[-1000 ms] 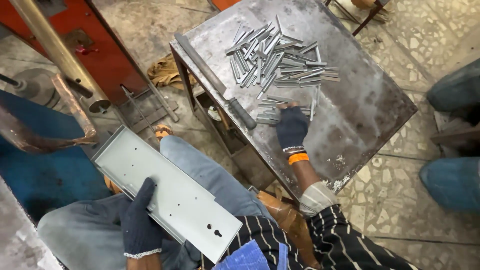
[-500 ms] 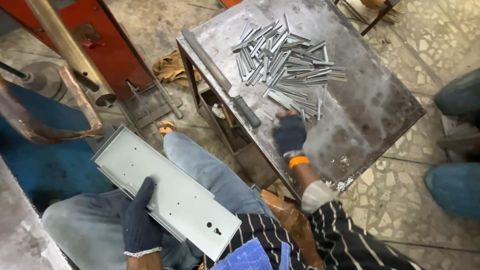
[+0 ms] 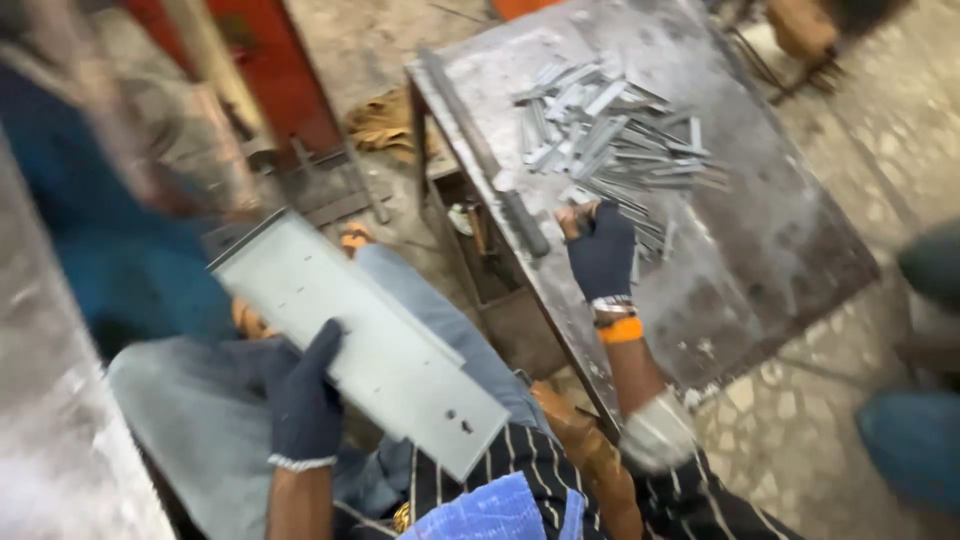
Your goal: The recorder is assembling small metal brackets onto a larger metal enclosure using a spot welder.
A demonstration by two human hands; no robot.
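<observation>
While the picture is blurred by motion, the main things are clear. At the left, the left hand (image 3: pixel 305 400) in a dark glove grips the long edge of a pale metal panel (image 3: pixel 360 340) that lies across the lap. To the right, the right hand (image 3: pixel 603 250), also gloved, rests on the counter (image 3: pixel 760 270) at the near edge of a pile of small metal strips (image 3: pixel 610 130); whether its fingers are closed on a strip, I cannot tell. To pick well, it seems best to pinch one strip only and keep the panel level.
</observation>
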